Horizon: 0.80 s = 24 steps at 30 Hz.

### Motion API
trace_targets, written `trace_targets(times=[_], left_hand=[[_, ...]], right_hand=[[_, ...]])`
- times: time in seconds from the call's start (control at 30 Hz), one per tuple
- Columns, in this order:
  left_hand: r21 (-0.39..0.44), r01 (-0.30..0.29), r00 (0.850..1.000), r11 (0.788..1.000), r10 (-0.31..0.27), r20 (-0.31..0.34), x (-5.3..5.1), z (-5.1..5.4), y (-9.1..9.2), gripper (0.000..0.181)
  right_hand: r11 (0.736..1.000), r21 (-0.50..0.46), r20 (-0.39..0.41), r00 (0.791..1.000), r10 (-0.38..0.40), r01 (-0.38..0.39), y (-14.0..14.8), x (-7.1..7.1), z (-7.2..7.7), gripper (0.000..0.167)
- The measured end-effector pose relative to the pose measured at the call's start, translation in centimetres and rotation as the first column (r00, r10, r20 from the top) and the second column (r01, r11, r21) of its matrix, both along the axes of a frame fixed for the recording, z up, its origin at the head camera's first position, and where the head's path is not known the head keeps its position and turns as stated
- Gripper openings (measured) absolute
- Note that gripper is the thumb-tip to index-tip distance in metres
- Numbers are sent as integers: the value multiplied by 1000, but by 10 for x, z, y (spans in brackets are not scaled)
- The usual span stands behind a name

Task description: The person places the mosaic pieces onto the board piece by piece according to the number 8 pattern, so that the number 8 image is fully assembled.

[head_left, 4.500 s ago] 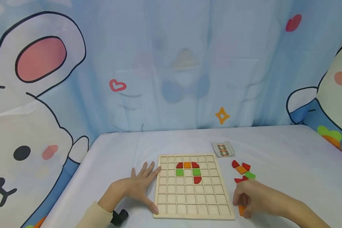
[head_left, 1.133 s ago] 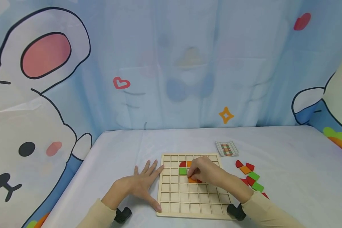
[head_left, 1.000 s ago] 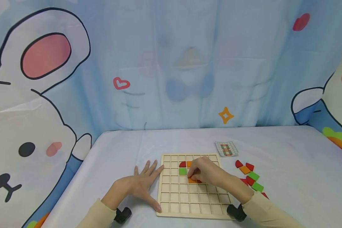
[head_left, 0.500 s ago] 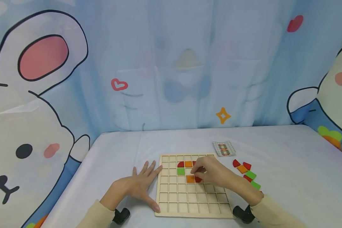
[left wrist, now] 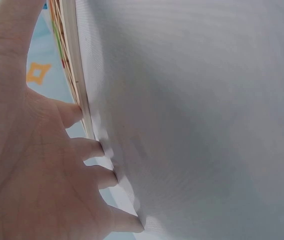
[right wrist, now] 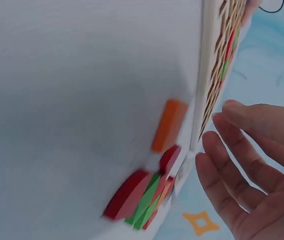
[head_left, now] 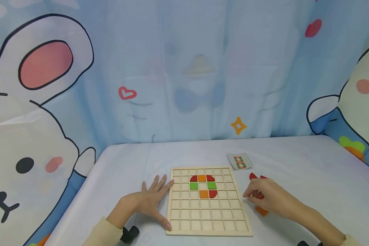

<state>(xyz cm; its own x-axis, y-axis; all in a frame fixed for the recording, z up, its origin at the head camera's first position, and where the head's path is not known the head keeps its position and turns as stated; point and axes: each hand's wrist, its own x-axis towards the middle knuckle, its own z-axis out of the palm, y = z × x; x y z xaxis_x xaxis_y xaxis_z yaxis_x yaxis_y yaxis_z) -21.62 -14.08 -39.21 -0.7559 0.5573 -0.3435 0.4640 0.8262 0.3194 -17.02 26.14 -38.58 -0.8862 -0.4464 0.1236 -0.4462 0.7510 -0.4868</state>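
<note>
Fingers [head_left: 167, 187] at board [head_left: 213, 204] left edge

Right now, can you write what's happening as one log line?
left hand: fingers spread, touching edge of grid board | right hand: by loose tiles, none seen held | placed tiles: red, orange, green

bare left hand [head_left: 148, 202] is palm-down with fingers and thumb splayed wide, while the bare right hand [head_left: 271, 195] kinda hovers, fingers loosely curved, thumb tip near the index finger
</note>
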Motion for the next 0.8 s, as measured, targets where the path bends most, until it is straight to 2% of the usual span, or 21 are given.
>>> trace_targets(times=[0.1,0.17,0.27,0.4,0.8], left_hand=[[11,6,1000,1000,-6,-2,0,-1,-1,134],[11,8,1000,1000,-8,-7,0,-1,-1,134],[-3,0,1000,1000,0,-16,0,-2,-1,134],[-21,-8,1000,1000,8,-22,0,-2,0,134],[-24,-9,1000,1000,9,-21,-1,-2,1,135]], right_hand=[[998,41,23,998,-51,50,16,3,-2,14],[994,64,73,993,-94,89,25,3,-1,15],[987,90,168,975,-147,133,35,1,0,15],[984,97,253,953,-167,146,43,3,-3,18],[976,99,271,939,-213,193,55,8,-9,21]])
